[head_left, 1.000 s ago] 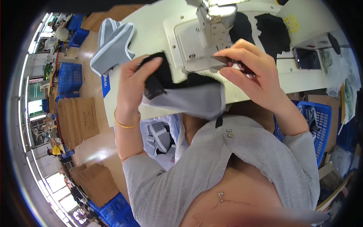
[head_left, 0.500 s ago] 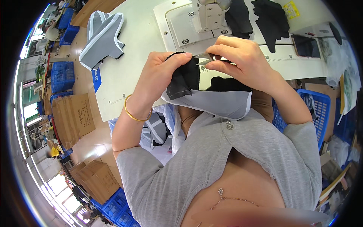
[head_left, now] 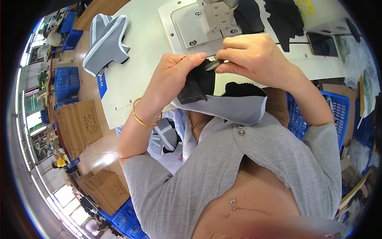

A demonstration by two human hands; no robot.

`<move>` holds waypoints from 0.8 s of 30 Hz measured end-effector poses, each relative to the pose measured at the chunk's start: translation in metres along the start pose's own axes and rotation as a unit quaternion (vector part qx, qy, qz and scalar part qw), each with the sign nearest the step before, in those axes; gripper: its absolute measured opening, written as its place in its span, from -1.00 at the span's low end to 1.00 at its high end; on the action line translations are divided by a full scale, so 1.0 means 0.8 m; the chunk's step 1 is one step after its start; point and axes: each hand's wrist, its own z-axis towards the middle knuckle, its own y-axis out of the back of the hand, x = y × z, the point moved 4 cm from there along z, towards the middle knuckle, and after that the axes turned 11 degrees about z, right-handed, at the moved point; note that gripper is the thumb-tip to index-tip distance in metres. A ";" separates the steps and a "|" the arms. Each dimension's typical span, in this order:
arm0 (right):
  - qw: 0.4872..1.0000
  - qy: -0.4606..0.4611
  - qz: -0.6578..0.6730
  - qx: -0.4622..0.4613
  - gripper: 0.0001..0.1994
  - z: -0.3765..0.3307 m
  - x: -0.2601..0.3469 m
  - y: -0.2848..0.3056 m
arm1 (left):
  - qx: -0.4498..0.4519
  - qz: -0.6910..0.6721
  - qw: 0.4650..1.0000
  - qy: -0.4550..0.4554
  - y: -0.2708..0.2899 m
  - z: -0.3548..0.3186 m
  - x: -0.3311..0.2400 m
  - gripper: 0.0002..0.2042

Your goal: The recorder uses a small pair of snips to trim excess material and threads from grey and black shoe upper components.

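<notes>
My left hand (head_left: 175, 75) pinches the upper edge of a black and grey fabric piece (head_left: 223, 107) between thumb and forefinger. The piece has white trim and hangs over the table's near edge toward my lap. In my right hand (head_left: 250, 57) is a small pair of metal thread snips (head_left: 213, 65), blades pointing left at the black cloth's edge beside my left thumb. The blades look closer together and are slightly blurred. Just beyond both hands stands a white sewing machine (head_left: 217, 18) on its bed plate.
Grey pieces with white trim (head_left: 105, 44) lie at the table's far left. Black cloth pieces (head_left: 284, 20) and a phone (head_left: 322, 44) lie at the right. A blue basket (head_left: 338, 111) stands at my right, a white plastic bag (head_left: 185, 135) by my lap, cardboard boxes (head_left: 79, 123) on the left floor.
The snips' blades have come closer together and now lie over the black cloth's edge. My right hand has tilted and its fingers have closed more. My left hand has shifted slightly right.
</notes>
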 end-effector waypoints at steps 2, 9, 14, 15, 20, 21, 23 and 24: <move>1.000 -0.012 0.010 -0.020 -0.72 -0.004 0.000 0.005 | -0.015 0.016 1.000 -0.011 0.001 0.000 -0.002 -0.64; 0.997 -0.014 0.067 -0.039 -0.76 -0.018 0.008 -0.022 | -0.161 -0.023 0.984 -0.069 0.008 0.002 -0.003 -0.60; 0.945 -0.143 0.216 -0.201 -0.80 -0.028 -0.014 -0.014 | -0.173 -0.020 0.981 -0.090 0.015 0.009 0.012 -0.59; 0.945 -0.144 0.216 -0.201 -0.80 -0.024 -0.011 -0.015 | -0.172 -0.021 0.981 -0.089 0.010 0.010 0.007 -0.59; 0.899 -0.263 0.312 -0.155 -0.87 -0.017 -0.016 -0.033 | -0.206 -0.014 0.973 -0.106 0.003 0.011 0.003 -0.59; 0.877 -0.309 0.341 -0.140 -0.93 -0.020 -0.021 -0.037 | -0.206 -0.014 0.973 -0.106 0.001 0.011 0.001 -0.59; 0.885 -0.293 0.327 -0.155 -0.95 -0.022 -0.024 -0.041 | -0.240 -0.010 0.968 -0.076 -0.006 0.009 -0.004 -0.74; 0.861 -0.300 0.357 -0.200 -0.91 -0.024 -0.029 -0.042 | -0.240 -0.010 0.968 -0.077 -0.009 0.009 -0.004 -0.74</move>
